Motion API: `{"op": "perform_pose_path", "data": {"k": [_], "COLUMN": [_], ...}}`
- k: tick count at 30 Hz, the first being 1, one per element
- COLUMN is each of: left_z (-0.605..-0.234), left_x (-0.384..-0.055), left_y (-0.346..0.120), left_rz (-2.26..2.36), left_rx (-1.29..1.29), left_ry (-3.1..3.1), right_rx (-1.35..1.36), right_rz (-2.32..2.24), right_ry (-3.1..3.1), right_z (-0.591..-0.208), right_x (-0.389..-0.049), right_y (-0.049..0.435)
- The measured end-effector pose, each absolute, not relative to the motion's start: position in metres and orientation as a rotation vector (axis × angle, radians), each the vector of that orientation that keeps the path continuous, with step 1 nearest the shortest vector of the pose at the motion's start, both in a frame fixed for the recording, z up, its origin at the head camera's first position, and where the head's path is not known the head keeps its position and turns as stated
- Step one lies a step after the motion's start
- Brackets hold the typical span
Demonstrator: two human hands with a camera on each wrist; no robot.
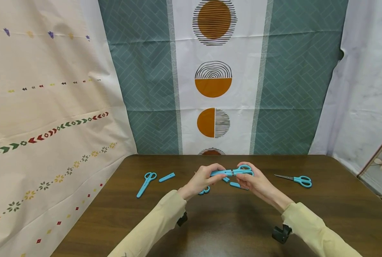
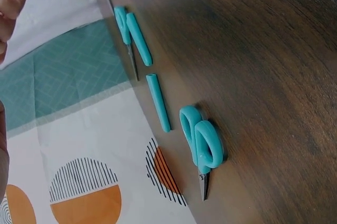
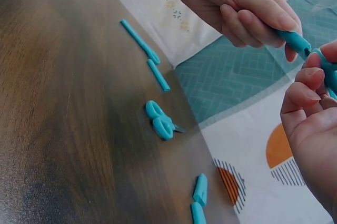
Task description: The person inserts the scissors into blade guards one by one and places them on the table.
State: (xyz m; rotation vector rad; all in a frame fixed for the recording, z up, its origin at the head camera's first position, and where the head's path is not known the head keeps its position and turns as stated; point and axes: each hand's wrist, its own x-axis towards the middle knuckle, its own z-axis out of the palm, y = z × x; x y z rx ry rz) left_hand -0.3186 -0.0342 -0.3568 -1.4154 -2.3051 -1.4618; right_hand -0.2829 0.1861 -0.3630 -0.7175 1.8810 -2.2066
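Observation:
In front of me my left hand (image 1: 199,179) grips a light-blue blade cover (image 1: 221,173) between thumb and fingers. My right hand (image 1: 259,182) pinches a pair of blue-handled scissors (image 1: 246,167) by the handles. The two line up end to end, the blades mostly inside the cover, with a narrow strip of dark metal (image 3: 308,52) showing between them in the right wrist view. Beyond the left hand lies another pair of scissors (image 2: 202,142), partly hidden from the head view. Two loose covers (image 2: 159,103) and bare-bladed scissors (image 2: 124,26) lie close by.
On the left of the brown table (image 1: 113,214) rest covered scissors (image 1: 146,185) and a loose cover (image 1: 167,177). Bare-bladed scissors (image 1: 301,181) lie to the right, blades pointing left. Patterned curtains (image 1: 213,132) stand behind the table and at both sides.

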Motion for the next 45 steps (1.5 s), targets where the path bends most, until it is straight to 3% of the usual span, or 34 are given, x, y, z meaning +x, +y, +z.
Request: {"op": "perform_pose_path", "data": {"k": [17, 24, 33, 45], "left_z": [-0.356, -0.335, -0.364, -0.361], "left_x": [-0.318, -0.298, -0.32, -0.318], "left_y": [-0.03, -0.032, -0.033, -0.036], "left_rz": [-1.403, -1.375, -1.397, -1.375], "left_rx": [-1.428, -1.42, -1.3, -1.339], "left_ry": [-2.276, -2.259, -2.272, -2.274], "right_rx": [-0.753, -0.796, -0.735, -0.846], "right_rz": [-2.225, -2.227, -2.22, -2.194], "right_ry": [1.853, 1.854, 1.85, 1.801], "right_z": [-0.367, -0.369, -0.37, -0.37], "right_x": [-0.283, -0.284, -0.286, -0.285], "right_y": [0.182, 0.181, 0.177, 0.179]}}
